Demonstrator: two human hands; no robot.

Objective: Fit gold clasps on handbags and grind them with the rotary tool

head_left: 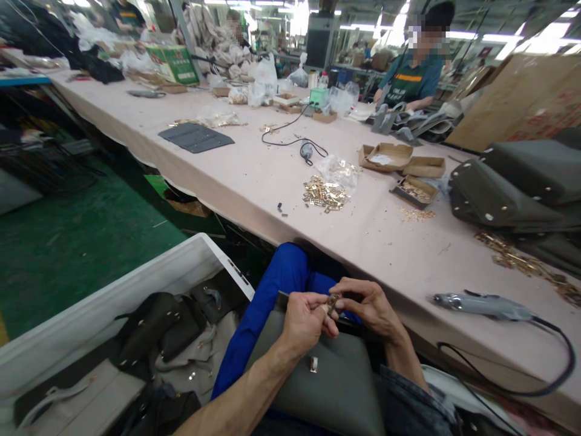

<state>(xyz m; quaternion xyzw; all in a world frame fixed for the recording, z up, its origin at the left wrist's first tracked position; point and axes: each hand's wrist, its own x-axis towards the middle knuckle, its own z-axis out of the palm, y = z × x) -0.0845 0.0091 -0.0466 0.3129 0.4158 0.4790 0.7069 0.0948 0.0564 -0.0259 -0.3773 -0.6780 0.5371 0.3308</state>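
Note:
A dark grey-green bag (327, 381) lies across my lap, with a small shiny metal fitting (313, 364) on its face. Above its upper edge my hands meet around a small gold-coloured metal fitting (333, 301). My left hand (305, 321) is closed, thumb and fingers pinching the fitting from the left. From the right, the fingertips of my right hand (370, 306) pinch the same piece. The fingers partly cover it, so its exact shape is hidden.
A grey electric screwdriver (485, 305) with a black cord lies on the table (254, 175) at right. Gold metal plates (325, 194) form a pile beyond my knees. Finished-looking bags (149, 327) fill a white bin (122, 290) at left. Dark bags (521, 181) are stacked at right; a co-worker (413, 72) is opposite.

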